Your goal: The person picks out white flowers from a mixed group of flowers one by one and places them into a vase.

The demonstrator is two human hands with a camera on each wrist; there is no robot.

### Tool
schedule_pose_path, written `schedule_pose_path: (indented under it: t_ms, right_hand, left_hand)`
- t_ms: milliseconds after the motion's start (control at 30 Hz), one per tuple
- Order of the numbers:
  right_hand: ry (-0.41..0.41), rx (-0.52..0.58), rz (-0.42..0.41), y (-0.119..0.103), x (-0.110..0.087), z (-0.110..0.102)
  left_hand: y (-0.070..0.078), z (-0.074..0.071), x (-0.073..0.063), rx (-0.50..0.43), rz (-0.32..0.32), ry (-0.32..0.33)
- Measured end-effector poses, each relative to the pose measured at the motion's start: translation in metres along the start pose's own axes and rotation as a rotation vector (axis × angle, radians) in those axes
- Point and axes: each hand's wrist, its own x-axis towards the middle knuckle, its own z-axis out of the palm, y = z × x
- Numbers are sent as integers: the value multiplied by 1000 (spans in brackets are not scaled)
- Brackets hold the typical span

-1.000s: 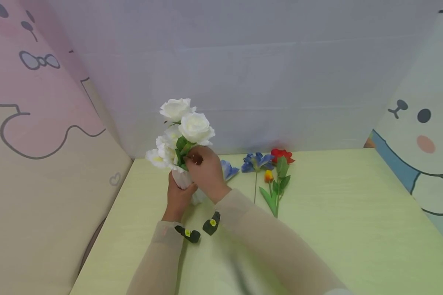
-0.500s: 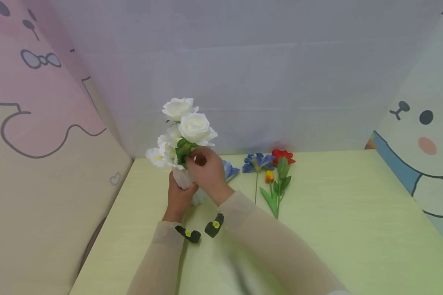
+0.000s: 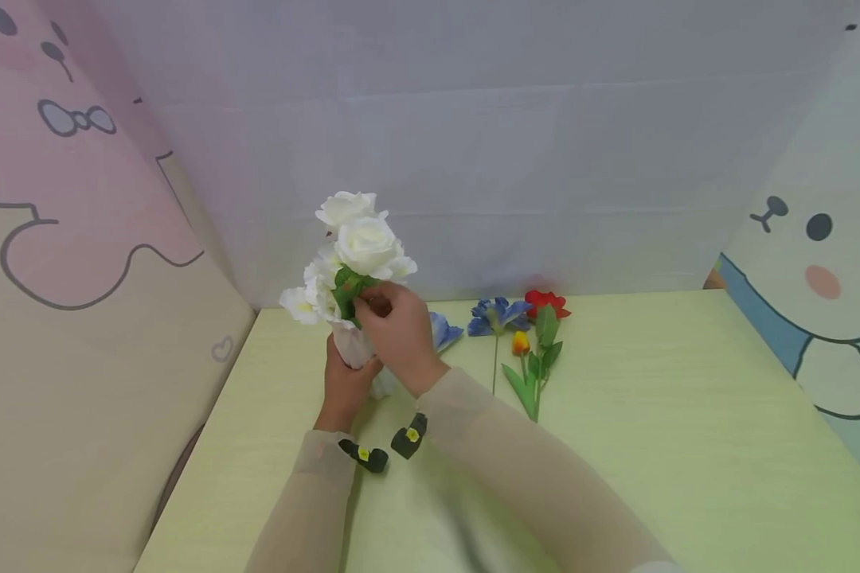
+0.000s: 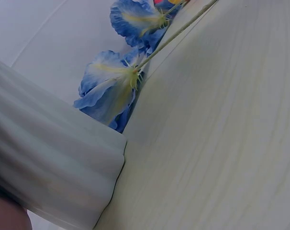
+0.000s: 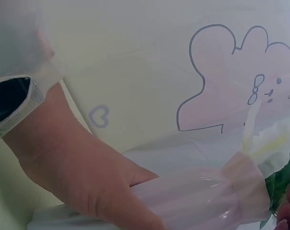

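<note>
My left hand [image 3: 345, 386] grips a white fluted vase [image 3: 351, 344] around its body; the right wrist view shows the thumb lying along the glossy vase wall [image 5: 197, 194]. Its foot [image 4: 87, 182] stands on the table in the left wrist view. White roses [image 3: 368, 245] and ruffled white flowers with yellow centres [image 3: 318, 290] rise from the mouth. My right hand [image 3: 404, 334] is at the vase's mouth, thumb and forefinger pinching a rose stem just below green leaves [image 3: 345, 290]. The pinched part is mostly hidden behind the fingers.
Right of the vase lie two blue flowers, one partly behind my right hand [image 3: 443, 330] and one with a thin stem [image 3: 498, 316]. Beyond them are an orange-yellow tulip [image 3: 520, 343] and a red flower [image 3: 547, 303]. Walls border the pale table [image 3: 688, 414] at back and sides.
The front white rose has shifted slightly left and turned, with my right fingers moving a little at its stem. The left hand keeps its grip on the vase.
</note>
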Motion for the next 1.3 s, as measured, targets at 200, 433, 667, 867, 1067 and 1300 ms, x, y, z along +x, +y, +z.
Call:
schedule_pose_path:
  t_ms: [200, 433, 667, 867, 1067, 1300]
  right_hand:
    - [-14, -36, 9, 4, 0, 2]
    - [-17, -68, -24, 7, -2, 2]
    - [-43, -77, -10, 9, -9, -2]
    - [-57, -43, -2, 10, -20, -8]
    - [-62, -74, 11, 16, -33, -22]
    - [-28, -140, -78, 29, -38, -52]
  left_hand:
    - [-7, -1, 4, 5, -49, 13]
    - [-5, -1, 3, 19, -69, 16]
    - [-9, -3, 4, 28, -58, 3]
    - [-32, -6, 13, 22, -37, 4]
    - [-36, -5, 12, 1, 13, 10]
    - [-29, -8, 10, 59, 11, -15]
